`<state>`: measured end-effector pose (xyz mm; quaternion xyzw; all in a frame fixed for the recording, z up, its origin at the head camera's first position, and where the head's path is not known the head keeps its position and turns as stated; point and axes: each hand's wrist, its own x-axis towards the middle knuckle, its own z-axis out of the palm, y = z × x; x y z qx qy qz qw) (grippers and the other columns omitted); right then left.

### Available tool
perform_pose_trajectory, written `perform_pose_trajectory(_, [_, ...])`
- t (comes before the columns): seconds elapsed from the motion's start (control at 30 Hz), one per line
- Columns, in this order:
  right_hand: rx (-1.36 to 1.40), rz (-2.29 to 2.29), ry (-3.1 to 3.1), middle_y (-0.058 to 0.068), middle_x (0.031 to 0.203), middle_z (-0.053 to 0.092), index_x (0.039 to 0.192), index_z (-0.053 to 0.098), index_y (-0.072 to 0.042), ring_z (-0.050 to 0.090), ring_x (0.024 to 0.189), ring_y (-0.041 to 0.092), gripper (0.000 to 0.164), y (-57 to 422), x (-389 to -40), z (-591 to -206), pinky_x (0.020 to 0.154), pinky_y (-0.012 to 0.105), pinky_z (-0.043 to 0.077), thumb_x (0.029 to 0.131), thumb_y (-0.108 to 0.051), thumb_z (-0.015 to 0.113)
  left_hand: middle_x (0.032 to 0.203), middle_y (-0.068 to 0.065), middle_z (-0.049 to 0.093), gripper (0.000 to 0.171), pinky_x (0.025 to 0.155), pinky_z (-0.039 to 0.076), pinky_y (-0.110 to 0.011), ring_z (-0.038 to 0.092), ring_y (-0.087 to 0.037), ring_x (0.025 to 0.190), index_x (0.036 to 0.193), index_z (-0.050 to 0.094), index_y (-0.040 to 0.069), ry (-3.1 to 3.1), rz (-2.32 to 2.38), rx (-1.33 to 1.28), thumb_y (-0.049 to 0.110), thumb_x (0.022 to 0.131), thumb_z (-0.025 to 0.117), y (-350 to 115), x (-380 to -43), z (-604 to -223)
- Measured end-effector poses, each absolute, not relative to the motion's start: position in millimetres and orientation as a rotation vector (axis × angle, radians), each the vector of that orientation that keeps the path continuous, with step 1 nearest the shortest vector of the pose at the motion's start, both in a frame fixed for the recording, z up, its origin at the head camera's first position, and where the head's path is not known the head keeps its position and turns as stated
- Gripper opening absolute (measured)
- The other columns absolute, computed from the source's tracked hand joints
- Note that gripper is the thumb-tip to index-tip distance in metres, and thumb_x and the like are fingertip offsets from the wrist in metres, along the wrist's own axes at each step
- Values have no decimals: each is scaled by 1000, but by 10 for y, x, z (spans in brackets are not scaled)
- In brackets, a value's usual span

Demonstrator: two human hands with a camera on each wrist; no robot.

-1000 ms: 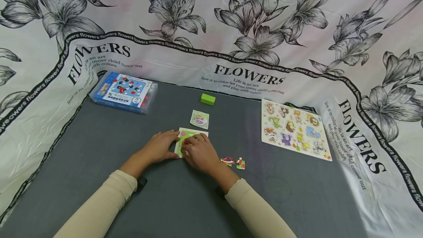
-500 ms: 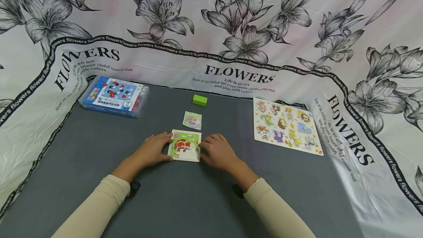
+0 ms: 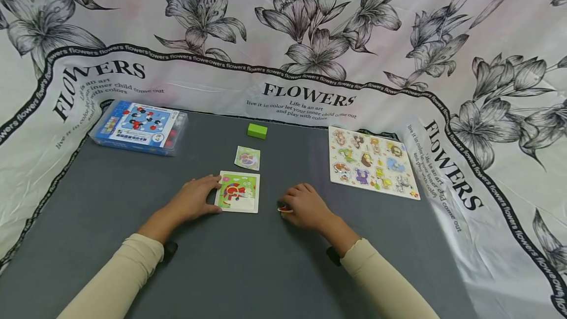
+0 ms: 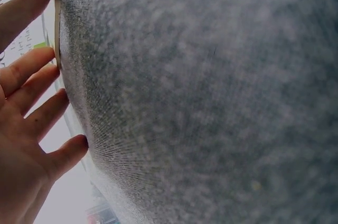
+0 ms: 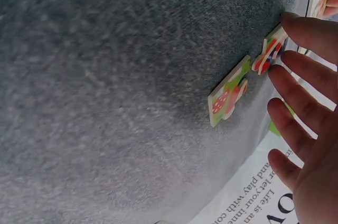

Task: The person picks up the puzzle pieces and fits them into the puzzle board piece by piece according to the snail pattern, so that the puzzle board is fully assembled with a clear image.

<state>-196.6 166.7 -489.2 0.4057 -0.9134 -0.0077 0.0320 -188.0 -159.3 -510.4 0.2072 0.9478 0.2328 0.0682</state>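
Observation:
A square puzzle board with a bright picture lies mid-table, its lower part bare and pale. My left hand rests at its left side, fairly straight fingers and thumb touching the edge. To the right of the board, my right hand pinches a red, white and green puzzle piece between thumb and fingers. Another puzzle piece, green with a dotted red patch, lies on the cloth beside that hand; the head view hides it behind the hand.
A small picture card and a green block lie beyond the board. A blue clear-sided box is at the back left. An animal puzzle board lies at the right. Flower-printed cloth borders the grey table.
My right hand has left the puzzle board, moved right and taken hold of a puzzle piece. The left hand stays at the board's edge. The head view has swung slightly right.

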Motion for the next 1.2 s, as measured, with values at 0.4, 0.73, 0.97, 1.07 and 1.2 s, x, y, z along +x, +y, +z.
perform_pose_trajectory(0.4, [1270,2,-2799,1,102,69,108,73,-17,61,101,24,28,1622,-1994,-4920,96,45,44,82,-29,77,146,-20,46,63,105,29,-67,39,-40,137,128,60,-1,2859,710,583,31,78,81,-1726,-1866,-5086])
perform_pose_trajectory(0.73, [1311,39,-2753,0,103,69,109,73,-19,61,101,22,26,1411,-2035,-4904,97,43,44,84,-28,76,147,-19,44,64,106,28,-67,38,-38,138,129,59,0,2855,682,587,33,79,80,-1761,-1876,-5037])
perform_pose_trajectory(0.97, [1309,49,-2729,-1,105,70,107,73,-20,61,103,21,26,1158,-2041,-4868,99,43,43,83,-28,77,148,-18,44,64,108,28,-66,37,-37,139,130,59,0,2817,699,605,33,80,80,-1664,-1897,-5056])
perform_pose_trajectory(1.07, [1315,51,-2724,-1,105,70,106,73,-19,61,103,21,25,1021,-2049,-4864,100,43,43,83,-28,77,148,-17,44,63,108,29,-65,38,-36,139,130,59,0,2822,701,609,34,80,80,-1640,-1886,-5051])
perform_pose_trajectory(1.2, [1329,49,-2719,-2,104,70,106,73,-20,61,102,19,22,841,-2055,-4875,101,42,42,85,-26,74,147,-17,45,63,107,30,-65,39,-36,138,130,59,1,2833,702,613,33,80,80,-1635,-1883,-5038])
